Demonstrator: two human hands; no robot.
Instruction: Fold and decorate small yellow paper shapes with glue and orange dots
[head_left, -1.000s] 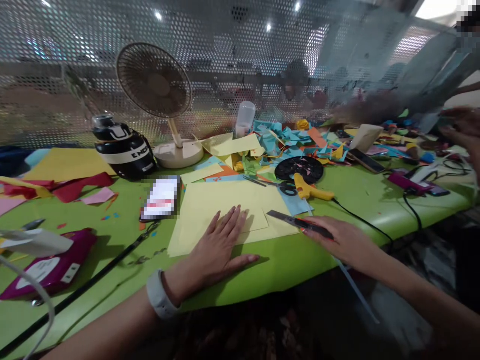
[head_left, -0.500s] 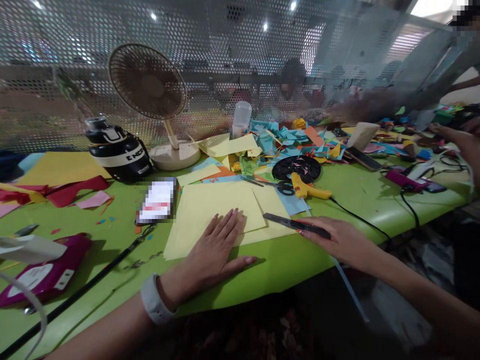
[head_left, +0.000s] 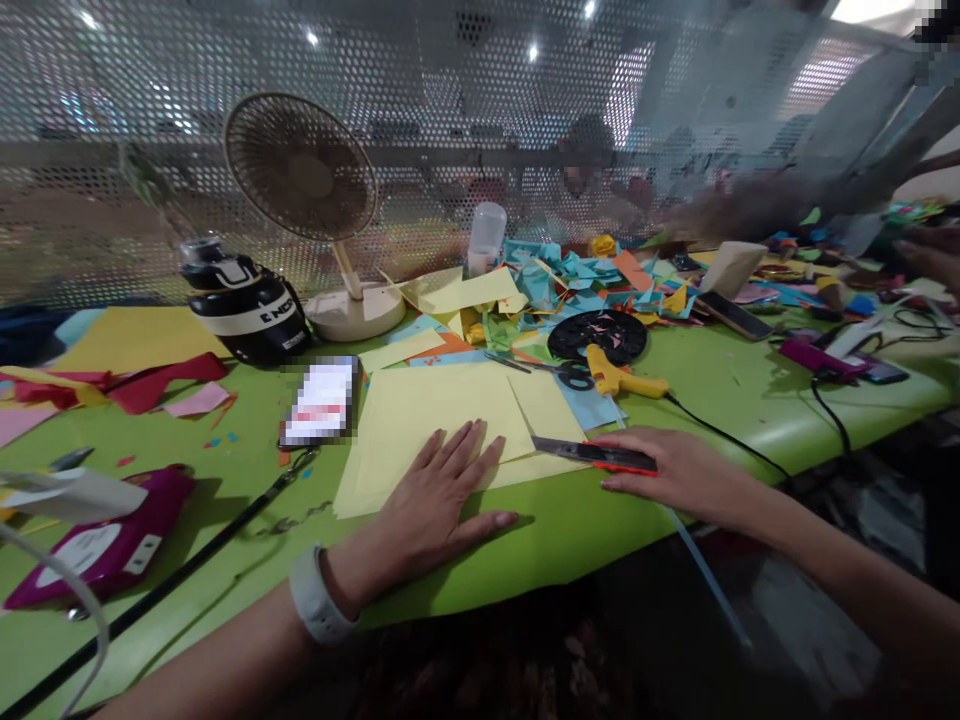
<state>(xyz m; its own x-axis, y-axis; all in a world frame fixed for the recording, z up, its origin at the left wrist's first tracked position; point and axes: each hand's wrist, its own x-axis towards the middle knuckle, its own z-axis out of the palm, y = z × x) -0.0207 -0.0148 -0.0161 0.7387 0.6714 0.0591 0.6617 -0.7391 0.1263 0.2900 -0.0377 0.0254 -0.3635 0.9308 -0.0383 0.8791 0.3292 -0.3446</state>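
My left hand [head_left: 450,490] lies flat with fingers spread on pale yellow paper sheets [head_left: 397,410], its thumb stretched over the green table surface. In my right hand [head_left: 667,470] is a utility knife [head_left: 592,455] with a red and dark body, its tip pointing left. That tip is at the lower right corner of the top sheet, where the sheet's edge stands slightly off the paper below. A yellow glue gun [head_left: 619,378] and black scissors [head_left: 574,375] lie beyond the knife. The glue gun rests by a round black tray [head_left: 596,338].
A phone [head_left: 322,400] lies left of the sheets. Behind stand a fan [head_left: 300,165], a black jug [head_left: 247,310] and a clear bottle [head_left: 486,235]. Coloured paper scraps [head_left: 562,275] are heaped at the back. A purple power strip [head_left: 112,530] and strap [head_left: 180,570] lie at left.
The knife has turned in my right hand, so its red side shows, and its tip has dropped to the top sheet's corner. My left hand stays flat on the paper.
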